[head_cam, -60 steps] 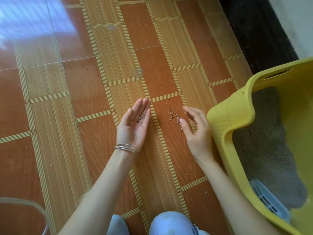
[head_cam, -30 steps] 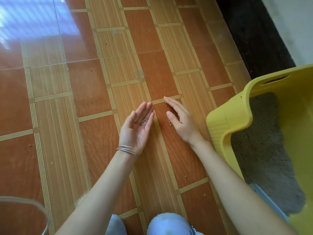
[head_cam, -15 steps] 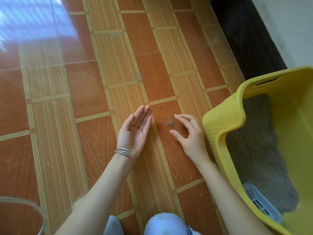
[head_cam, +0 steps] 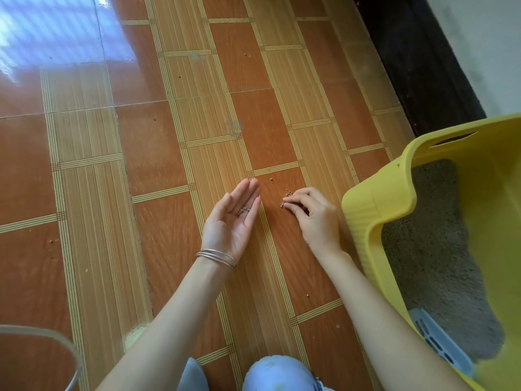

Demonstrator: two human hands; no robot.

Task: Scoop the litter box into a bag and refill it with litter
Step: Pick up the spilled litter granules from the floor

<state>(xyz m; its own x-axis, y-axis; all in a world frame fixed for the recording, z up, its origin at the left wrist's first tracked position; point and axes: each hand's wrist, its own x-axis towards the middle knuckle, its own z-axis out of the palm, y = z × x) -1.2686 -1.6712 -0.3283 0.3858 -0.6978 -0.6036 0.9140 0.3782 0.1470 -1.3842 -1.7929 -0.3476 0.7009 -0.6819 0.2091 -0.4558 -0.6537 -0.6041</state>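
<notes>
The left hand (head_cam: 231,224) is lying open, cradling litter grains (head_cam: 243,212); the right hand (head_cam: 315,215) fingers (head_cam: 293,199) are pinching floor grains (head_cam: 285,201) (scoop (head_cam: 439,342) partly hidden).

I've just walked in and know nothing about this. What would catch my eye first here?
Probably the bright yellow litter box at the right edge, with grey litter and a pale blue scoop inside. In the middle, over the orange tiled floor, two bare hands work: the left hand lies palm up with a few grains on it, while the right hand pinches spilled grains off the floor. Thin silver bangles circle the left wrist.
</notes>
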